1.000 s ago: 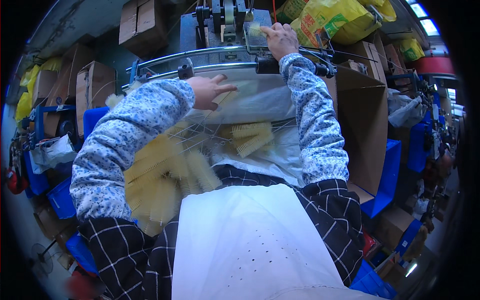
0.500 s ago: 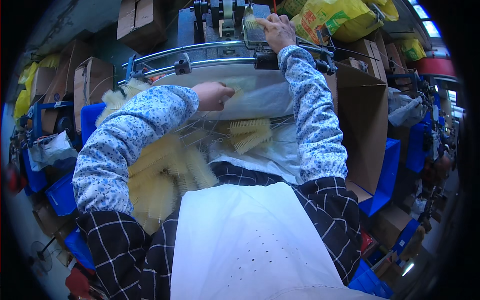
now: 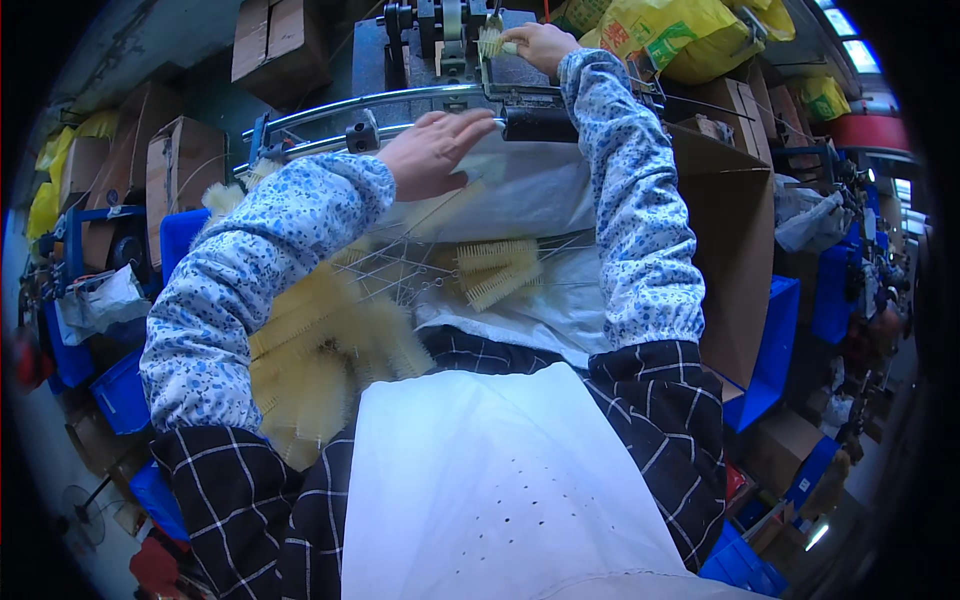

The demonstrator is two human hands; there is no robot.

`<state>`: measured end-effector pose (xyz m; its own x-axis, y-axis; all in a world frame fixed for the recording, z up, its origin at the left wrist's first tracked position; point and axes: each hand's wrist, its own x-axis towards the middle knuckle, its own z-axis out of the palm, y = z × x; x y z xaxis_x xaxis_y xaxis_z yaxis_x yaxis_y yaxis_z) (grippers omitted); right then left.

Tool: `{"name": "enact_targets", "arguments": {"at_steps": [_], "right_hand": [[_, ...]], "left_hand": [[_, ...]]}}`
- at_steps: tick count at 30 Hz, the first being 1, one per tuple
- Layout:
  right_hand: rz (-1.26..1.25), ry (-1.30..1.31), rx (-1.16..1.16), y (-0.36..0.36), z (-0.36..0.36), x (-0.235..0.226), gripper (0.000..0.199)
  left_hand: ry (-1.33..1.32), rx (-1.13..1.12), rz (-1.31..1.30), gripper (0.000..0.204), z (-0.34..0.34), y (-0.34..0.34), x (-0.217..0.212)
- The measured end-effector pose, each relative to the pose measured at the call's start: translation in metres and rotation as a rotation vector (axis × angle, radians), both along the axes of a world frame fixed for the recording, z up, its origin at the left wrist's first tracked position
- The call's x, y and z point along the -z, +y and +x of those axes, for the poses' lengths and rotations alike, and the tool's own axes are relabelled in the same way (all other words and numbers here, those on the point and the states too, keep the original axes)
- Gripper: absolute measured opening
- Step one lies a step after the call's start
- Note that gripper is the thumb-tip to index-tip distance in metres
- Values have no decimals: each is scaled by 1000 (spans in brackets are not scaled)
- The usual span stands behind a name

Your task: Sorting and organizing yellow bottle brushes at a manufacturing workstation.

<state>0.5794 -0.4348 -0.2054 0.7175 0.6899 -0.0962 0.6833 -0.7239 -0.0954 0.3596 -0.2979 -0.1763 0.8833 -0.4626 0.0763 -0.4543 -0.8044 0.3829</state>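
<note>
My left hand (image 3: pixel 432 155) is open, its fingers stretched out toward the left end of a black cylinder (image 3: pixel 540 124) on the metal rails. Just below it, a pale bristle brush with a wire stem (image 3: pixel 447 208) shows blurred over the white sheet. At the machine (image 3: pixel 453 45), my right hand (image 3: pixel 543 48) is closed, finger and thumb together at a small pale-bristled brush (image 3: pixel 490 42). Two or so yellowish brushes (image 3: pixel 497 270) lie on the sheet in front of me. A big heap of similar brushes (image 3: pixel 325 350) lies by my left forearm, stems pointing inward.
Two shiny rails (image 3: pixel 340 108) cross in front of the machine. An open cardboard box (image 3: pixel 725 270) stands at my right in a blue crate (image 3: pixel 775 340). Yellow bags (image 3: pixel 670 40) are piled at the far right, and another carton (image 3: pixel 280 45) stands far left.
My left hand has moved up toward the rails and its fingers have straightened; a blurred brush now shows below it. My right hand has shifted slightly and stays at the machine.
</note>
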Motion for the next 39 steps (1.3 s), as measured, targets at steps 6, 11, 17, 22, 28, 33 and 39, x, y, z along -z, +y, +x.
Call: {"name": "enact_targets", "arguments": {"at_steps": [6, 11, 17, 22, 28, 33, 39], "right_hand": [[-128, -89, 26, 8, -21, -16, 31], [35, -329, -37, -7, -29, 5, 36], [9, -533, 101, -22, -37, 9, 64], [55, -339, 458, -59, -53, -11, 52], [319, -268, 454, -65, -50, 3, 40], [415, -238, 418, -52, -53, 12, 35], [383, -243, 427, -26, -68, 5, 32]], "left_hand": [[35, 153, 69, 63, -1, 0, 3], [394, 168, 290, 62, 4, -7, -8], [153, 224, 292, 61, -21, 0, 33], [546, 161, 78, 54, -11, -4, 32], [717, -111, -301, 52, -4, -5, 8], [790, -71, -278, 47, 8, -6, -5], [951, 142, -313, 54, 4, -4, -16]]}}
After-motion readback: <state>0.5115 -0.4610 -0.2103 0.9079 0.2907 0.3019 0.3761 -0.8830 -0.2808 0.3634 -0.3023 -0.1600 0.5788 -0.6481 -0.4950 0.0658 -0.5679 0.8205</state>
